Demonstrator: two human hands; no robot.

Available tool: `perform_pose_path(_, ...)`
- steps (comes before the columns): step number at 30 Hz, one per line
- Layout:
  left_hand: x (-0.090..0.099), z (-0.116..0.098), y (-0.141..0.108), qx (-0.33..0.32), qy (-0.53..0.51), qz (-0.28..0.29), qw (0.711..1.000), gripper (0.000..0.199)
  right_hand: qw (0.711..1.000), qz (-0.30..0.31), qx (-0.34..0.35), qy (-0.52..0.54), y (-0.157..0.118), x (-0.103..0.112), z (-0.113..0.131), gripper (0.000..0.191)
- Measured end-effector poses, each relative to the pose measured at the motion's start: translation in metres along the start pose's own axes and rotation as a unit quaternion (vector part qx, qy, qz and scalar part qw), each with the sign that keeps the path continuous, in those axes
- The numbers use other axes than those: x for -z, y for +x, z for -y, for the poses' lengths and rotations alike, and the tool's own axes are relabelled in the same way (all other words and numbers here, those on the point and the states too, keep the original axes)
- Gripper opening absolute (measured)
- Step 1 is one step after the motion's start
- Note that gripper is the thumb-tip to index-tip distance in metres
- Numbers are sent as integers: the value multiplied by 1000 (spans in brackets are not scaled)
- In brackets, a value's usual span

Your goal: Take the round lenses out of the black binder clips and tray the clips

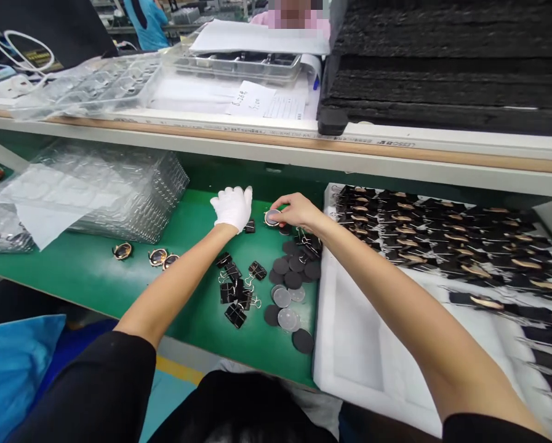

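Note:
My left hand [232, 208], in a white glove, is over the back of the green table beside a black binder clip [250, 226]; its fingers are partly spread and I see nothing in them. Bare, my right hand [294, 210] pinches a round gold-rimmed piece with a clear disc [272, 216]. Below it lie black discs [293, 280] and clear discs [282, 298]. Several black binder clips [235, 315] form a loose group between my forearms. Gold-rimmed round pieces [157, 257] rest near my left forearm.
On the right, a white foam tray [344, 363] holds rows of clipped pieces. Clear plastic trays [141, 203] are stacked at the left. A shelf edge [266, 151] crosses above my hands, with papers and black foam [442, 67] on it. People are beyond.

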State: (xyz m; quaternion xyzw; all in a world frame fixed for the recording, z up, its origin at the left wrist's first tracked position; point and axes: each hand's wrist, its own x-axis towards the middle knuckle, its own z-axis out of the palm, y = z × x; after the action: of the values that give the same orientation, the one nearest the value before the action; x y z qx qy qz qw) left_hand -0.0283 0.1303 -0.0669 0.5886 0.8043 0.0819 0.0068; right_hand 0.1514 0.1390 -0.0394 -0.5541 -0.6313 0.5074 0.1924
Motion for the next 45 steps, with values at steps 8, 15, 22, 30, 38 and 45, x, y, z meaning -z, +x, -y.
perform_pose_path(8, -9, 7, -5, 7, 10, -13, 1000, 58, 995, 86, -53, -12, 29, -9, 0, 24)
perform_pose_path(15, -20, 13, -4, -9, -2, -22, 1000, 55, 990, 135, -44, -4, 42, -16, -1, 28)
perform_pose_path(22, -16, 12, -7, -30, -25, -11, 999, 50, 987, 162, -4, 13, 49, -21, 4, 29)
perform_pose_path(30, -11, 10, -8, -34, -32, 0, 999, 53, 990, 133, -27, -20, 44, -22, 7, 25)
perform_pose_path(38, -15, 9, -5, -33, -47, -3, 998, 54, 988, 150, -28, 0, 43, -23, 5, 28)
perform_pose_path(45, -12, 9, -4, -47, -44, 29, 998, 50, 987, 158, -38, 7, 46, -24, 3, 32)
